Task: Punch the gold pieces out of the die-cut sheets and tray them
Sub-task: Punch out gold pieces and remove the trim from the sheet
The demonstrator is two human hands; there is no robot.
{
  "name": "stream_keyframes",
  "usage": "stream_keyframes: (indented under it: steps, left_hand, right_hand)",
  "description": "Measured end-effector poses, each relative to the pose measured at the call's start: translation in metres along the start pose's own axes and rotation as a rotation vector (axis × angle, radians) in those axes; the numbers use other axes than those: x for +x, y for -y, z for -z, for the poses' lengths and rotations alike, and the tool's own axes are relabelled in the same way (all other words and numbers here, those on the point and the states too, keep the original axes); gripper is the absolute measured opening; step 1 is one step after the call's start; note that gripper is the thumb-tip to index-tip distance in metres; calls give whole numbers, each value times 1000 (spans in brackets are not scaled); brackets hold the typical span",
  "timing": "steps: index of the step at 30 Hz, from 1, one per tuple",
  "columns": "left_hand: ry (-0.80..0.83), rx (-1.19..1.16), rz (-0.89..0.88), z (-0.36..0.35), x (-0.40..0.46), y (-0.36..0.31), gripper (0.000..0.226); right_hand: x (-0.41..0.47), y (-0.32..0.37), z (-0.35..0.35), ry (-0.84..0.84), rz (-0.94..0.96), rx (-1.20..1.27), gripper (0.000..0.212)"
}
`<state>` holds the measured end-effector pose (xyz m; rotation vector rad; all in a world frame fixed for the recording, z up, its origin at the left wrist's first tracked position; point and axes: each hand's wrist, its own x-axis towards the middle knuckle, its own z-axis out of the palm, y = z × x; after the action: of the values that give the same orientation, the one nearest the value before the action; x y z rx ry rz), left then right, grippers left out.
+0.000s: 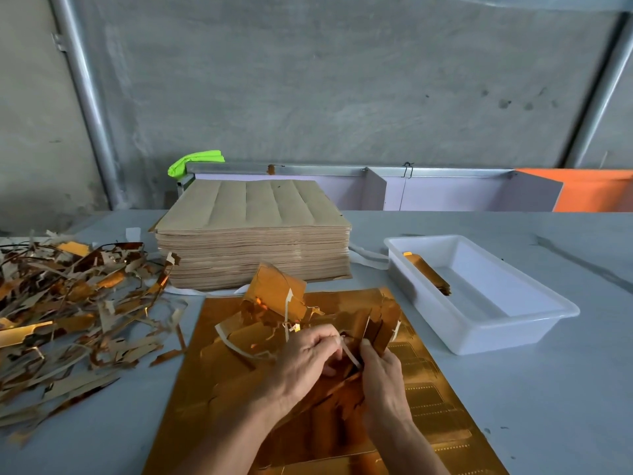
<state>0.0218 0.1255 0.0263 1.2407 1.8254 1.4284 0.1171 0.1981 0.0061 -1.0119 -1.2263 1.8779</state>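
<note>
Left hand (305, 358) and right hand (383, 371) pinch, seemingly, gold sheet (274, 303) between them.

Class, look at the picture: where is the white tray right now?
The white tray sits on the table's right side, right of the brown sheet stack and the gold sheet.

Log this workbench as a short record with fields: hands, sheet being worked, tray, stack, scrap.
left hand: gripping torn gold sheet
right hand: holding a bunch of gold pieces
gold sheet: flat on the table, under both hands
white tray: right of sheet, one small stack of gold pieces inside
brown sheet stack: behind the work
scrap pile: left side
</note>
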Motion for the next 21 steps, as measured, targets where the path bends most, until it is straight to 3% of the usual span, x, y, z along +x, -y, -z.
stream_keyframes:
  steps: [5, 8, 10, 13, 15, 18, 19, 21]
  left_hand:
    - [79, 228, -82, -3, 0, 1, 30]
    - [148, 211, -80, -3, -3, -2, 31]
    - [145, 63, -34, 2, -9, 0, 35]
    - [-31, -374, 64, 17, -10, 2, 27]
    - [-153, -668, 58, 31, -5, 2, 29]
    - [-149, -953, 64, 47, -3, -1, 33]
    - [-152, -883, 94, 51, -3, 0, 33]
    - [-168, -416, 193, 58, -7, 3, 32]
  right_hand:
    - [1, -3, 4, 31, -32, -35, 49]
    - [1, 0, 8, 11, -87, 13, 39]
    - [2, 5, 15, -20, -159, 58, 30]
    - [5, 11, 26, -82, -155, 77, 10]
    - [7, 15, 29, -86, -151, 83, 6]
    - [8, 16, 31, -33, -200, 89, 7]
    - [9, 17, 33, -32, -200, 88, 6]
    - [12, 21, 42, -69, -186, 89, 17]
